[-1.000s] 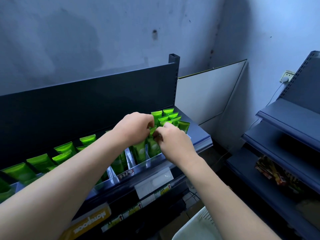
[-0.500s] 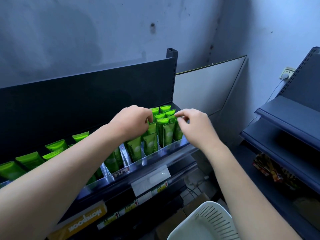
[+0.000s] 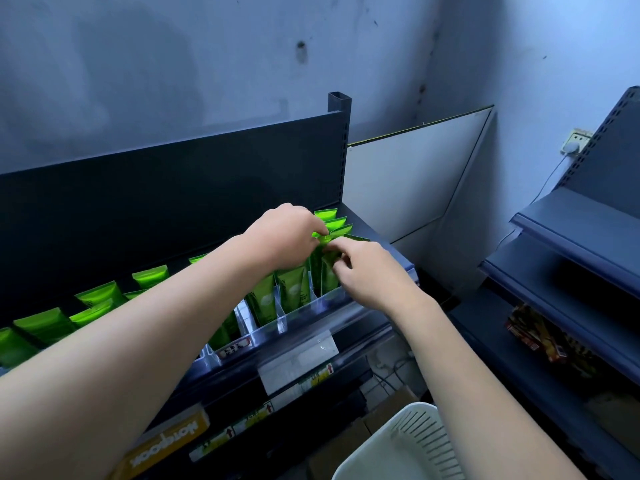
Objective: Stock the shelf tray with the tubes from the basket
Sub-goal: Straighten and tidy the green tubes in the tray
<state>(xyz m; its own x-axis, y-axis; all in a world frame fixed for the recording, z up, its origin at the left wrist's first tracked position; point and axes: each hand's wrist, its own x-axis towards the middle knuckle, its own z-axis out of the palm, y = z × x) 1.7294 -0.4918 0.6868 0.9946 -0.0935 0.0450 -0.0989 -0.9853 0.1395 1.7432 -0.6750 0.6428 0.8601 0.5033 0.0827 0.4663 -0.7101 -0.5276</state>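
A: What've you got on your arms?

B: Nothing. My left hand (image 3: 287, 237) and right hand (image 3: 370, 271) are bare, no gloves. No rings that I can see, no watch or strap on either wrist.

A: Sleeves?

B: None in shot. Both my forearms are bare right to the near edge of the view. Fingernails mostly hidden, can't tell more.

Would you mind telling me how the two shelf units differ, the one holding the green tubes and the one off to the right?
The near shelf carries a clear divided tray packed with upright green tubes; the right-hand shelf unit has bare upper shelves and only some dark packets lower down. Both hands work at the near shelf; none touches the right-hand shelf unit. Both are dark metal.
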